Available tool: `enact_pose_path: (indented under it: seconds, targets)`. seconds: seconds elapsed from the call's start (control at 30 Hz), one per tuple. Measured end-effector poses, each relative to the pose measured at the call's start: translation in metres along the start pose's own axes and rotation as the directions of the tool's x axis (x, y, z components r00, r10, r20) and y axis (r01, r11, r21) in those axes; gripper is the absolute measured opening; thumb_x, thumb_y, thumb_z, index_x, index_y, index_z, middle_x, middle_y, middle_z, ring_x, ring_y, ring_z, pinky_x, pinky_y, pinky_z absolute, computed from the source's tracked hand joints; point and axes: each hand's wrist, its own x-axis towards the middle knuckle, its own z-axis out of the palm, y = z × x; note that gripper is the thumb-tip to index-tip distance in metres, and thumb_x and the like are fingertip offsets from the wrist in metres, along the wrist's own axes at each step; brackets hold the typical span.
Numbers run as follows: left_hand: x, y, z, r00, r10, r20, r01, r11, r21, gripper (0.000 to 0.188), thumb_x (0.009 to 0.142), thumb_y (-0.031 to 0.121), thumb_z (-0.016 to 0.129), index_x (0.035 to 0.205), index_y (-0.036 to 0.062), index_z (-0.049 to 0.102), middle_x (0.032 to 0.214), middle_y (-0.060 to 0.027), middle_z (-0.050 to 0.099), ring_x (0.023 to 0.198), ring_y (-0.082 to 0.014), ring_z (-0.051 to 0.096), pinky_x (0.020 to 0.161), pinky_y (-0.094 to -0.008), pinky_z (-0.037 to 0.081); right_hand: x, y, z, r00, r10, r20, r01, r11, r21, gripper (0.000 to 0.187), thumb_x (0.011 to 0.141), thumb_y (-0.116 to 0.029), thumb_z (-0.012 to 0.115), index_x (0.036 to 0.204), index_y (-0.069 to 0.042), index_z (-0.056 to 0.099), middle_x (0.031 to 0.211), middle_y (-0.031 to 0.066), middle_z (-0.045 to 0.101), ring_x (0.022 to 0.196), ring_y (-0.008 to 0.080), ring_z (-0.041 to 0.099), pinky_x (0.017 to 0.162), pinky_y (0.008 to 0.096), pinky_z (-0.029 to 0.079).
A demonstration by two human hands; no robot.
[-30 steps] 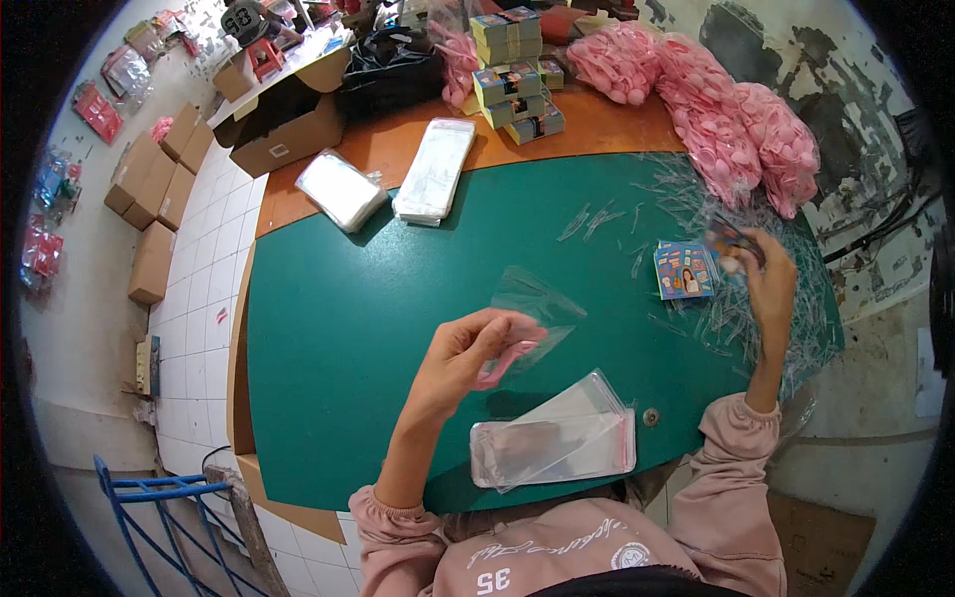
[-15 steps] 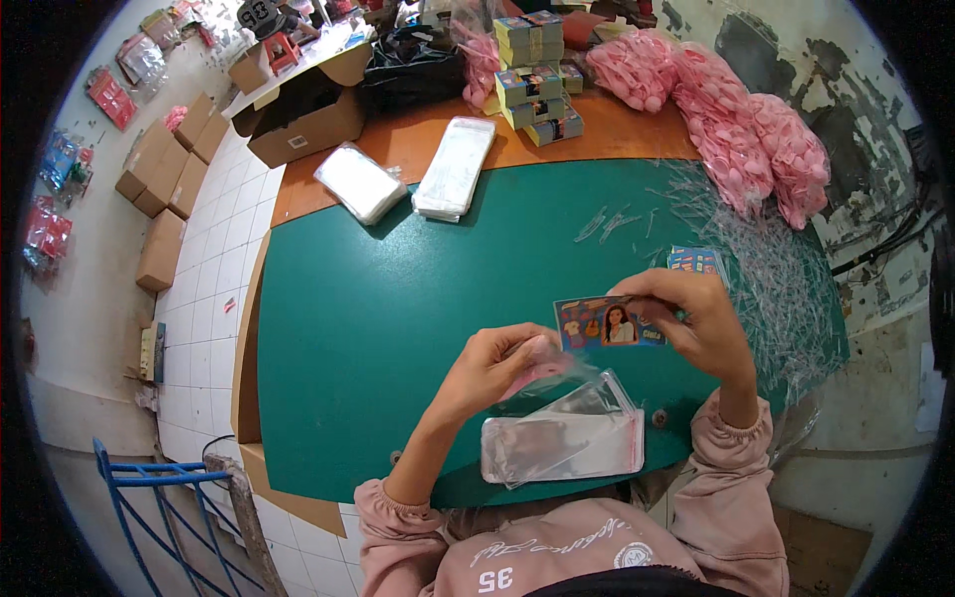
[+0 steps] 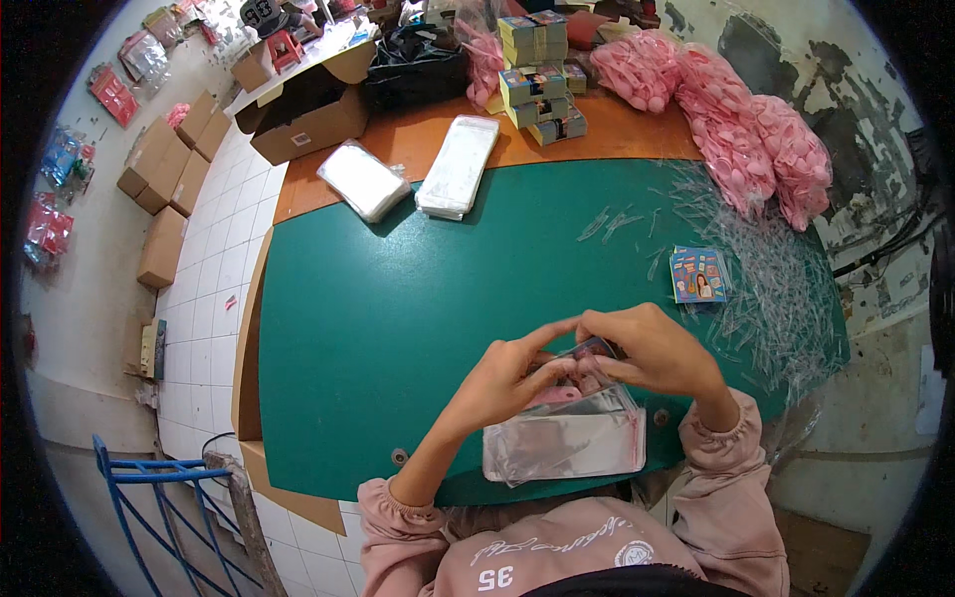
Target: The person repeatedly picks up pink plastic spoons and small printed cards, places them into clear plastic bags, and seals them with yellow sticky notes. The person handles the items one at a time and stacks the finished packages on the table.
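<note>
My left hand is closed on a clear plastic bag, with a flat pink item showing just below its fingers. My right hand meets it from the other side, fingers closed on a printed card at the mouth of the bag. Fingers hide most of the card, and I cannot tell how far it is inside. Under both hands, near the table's front edge, lies a stack of clear bags. A small pile of blue printed cards sits beyond my right hand.
Loose clear plastic strips cover the right side of the green table. Two stacks of white packets lie at the back. Behind stand bundled cards, bags of pink items and an open carton.
My right hand has brought the card left and down to the bag, and both hands now meet. The pile of blue cards behind has come into full view.
</note>
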Motion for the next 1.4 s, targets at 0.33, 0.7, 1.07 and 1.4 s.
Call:
enact_pose_path:
  seconds: [0.33, 0.7, 1.07, 1.4]
  targets:
    - [-0.016, -0.041, -0.04, 0.993, 0.067, 0.094, -0.065, 0.997, -0.029, 0.058, 0.078, 0.016, 0.064, 0.129, 0.0062, 0.037, 0.085, -0.0078, 0.063, 0.076, -0.0118, 0.059, 0.066, -0.0257, 0.047, 0.007, 0.039, 0.022, 0.964, 0.249, -0.092, -0.182, 0.872, 0.454, 0.016, 0.07, -0.011, 0.07, 0.074, 0.0, 0.058, 0.065, 0.0013, 0.057, 0.057, 0.0069, 0.047, 0.05, 0.0256, 0.038]
    - [-0.009, -0.053, -0.047, 0.996, -0.089, -0.016, 0.083, 0.966, -0.246, 0.062, 0.077, 0.013, 0.066, 0.129, 0.0064, 0.034, 0.085, -0.0078, 0.062, 0.076, -0.0106, 0.059, 0.068, -0.0254, 0.049, 0.021, 0.045, 0.027, 0.952, 0.302, -0.044, -0.211, 0.756, 0.62, 0.018, 0.073, -0.012, 0.07, 0.078, 0.002, 0.06, 0.068, 0.0017, 0.058, 0.062, 0.0045, 0.047, 0.055, 0.0208, 0.038]
    - [-0.001, -0.075, -0.013, 0.866, -0.156, -0.475, 0.002, 0.951, -0.309, 0.049, 0.09, 0.014, 0.046, 0.132, 0.0063, 0.021, 0.107, -0.0192, 0.055, 0.091, -0.0195, 0.059, 0.075, -0.0302, 0.05, 0.048, 0.046, 0.042, 0.792, 0.047, -0.609, -0.055, 0.998, 0.006, 0.019, 0.071, -0.014, 0.068, 0.085, -0.001, 0.063, 0.072, 0.0125, 0.06, 0.065, 0.0208, 0.059, 0.06, 0.0299, 0.047]
    - [-0.004, -0.074, -0.01, 0.929, -0.33, -0.167, 0.184, 0.805, -0.564, 0.053, 0.094, 0.011, 0.029, 0.136, 0.0119, -0.003, 0.112, -0.0213, 0.053, 0.101, -0.0257, 0.056, 0.08, -0.0336, 0.051, 0.044, 0.033, 0.074, 0.977, -0.053, -0.209, 0.008, 0.978, -0.209, 0.019, 0.074, -0.011, 0.063, 0.091, -0.005, 0.057, 0.093, 0.0109, 0.053, 0.088, 0.0287, 0.051, 0.076, 0.0378, 0.042]
